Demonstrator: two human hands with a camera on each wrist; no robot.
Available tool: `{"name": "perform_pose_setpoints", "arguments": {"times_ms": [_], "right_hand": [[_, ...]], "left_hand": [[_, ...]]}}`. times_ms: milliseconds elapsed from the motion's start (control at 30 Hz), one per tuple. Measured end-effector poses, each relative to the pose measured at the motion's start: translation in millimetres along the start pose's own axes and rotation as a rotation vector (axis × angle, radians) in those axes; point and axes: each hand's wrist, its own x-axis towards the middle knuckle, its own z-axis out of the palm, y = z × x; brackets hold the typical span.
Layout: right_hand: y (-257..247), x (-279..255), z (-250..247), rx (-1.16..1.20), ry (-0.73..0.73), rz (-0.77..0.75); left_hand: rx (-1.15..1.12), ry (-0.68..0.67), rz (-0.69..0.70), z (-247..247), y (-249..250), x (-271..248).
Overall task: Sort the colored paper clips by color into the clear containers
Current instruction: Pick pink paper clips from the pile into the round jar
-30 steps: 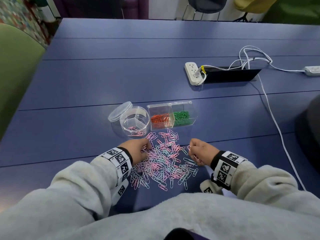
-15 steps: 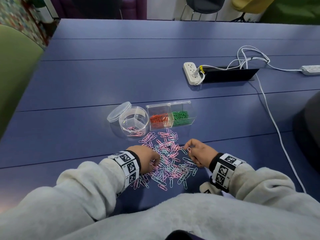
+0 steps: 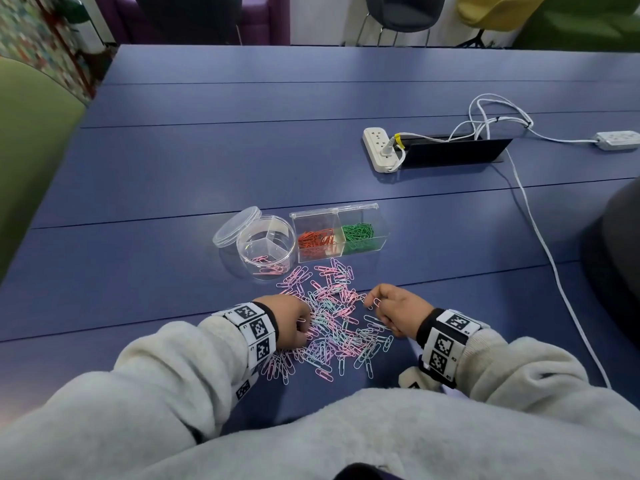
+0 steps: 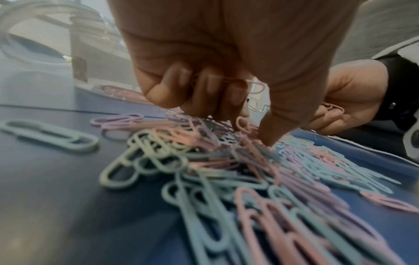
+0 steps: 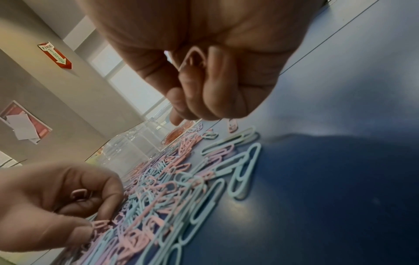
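So, head view: pile of pastel clips (image 3: 332, 327) sits lower centre on the blue table (image 3: 207, 168), pink mixed w/ pale blue. Left hand (image 3: 291, 320) is curled down into the pile's left edge; right hand (image 3: 398, 313) at its right edge pinches one pink clip (image 3: 375, 302) lifted off the table. Hands apart, pile between them. Round container (image 3: 266, 245) just above the pile has a few pink clips in one section, lid (image 3: 237, 226) leaning at its upper left. Box w/ two compartments (image 3: 341, 233) beside it: orange left, green right.

Left wrist view: fingers (image 4: 204, 89) folded over several pink clips already gathered, thumb tip pressing into the heap at centre.

Right wrist view: a pink clip is tucked under the curled fingers (image 5: 215, 80) at top; left hand at lower left w/ pink ones in its grip.

Tips, as I judge it: keep collecting pink only, slide each clip clear before lifting since they hook together, shake off any blue hanger-on, then empty both fists into the pink section, not its empty neighbours.
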Motion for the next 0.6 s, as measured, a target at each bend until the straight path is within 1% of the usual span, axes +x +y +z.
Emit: {"name": "perform_pose_setpoints", "arguments": {"times_ms": [200, 333, 433, 467, 600], "right_hand": [[1, 0, 0, -0.013, 0.004, 0.000], [0, 0, 0, -0.019, 0.012, 0.008], [-1, 0, -3, -0.027, 0.014, 0.017], [-1, -1, -3, -0.028, 0.012, 0.015], [-7, -2, 1, -0.041, -0.006, -0.001]], "left_hand": [[-0.171, 0.002, -0.010, 3, -11, 2], [-0.368, 0.046, -0.025, 1, -16, -1], [-0.473, 0.087, -0.077, -2, -24, -2], [-0.533, 0.086, -0.100, -3, -26, -2], [-0.907, 0.079, -0.161, -6, -26, 0]]}}
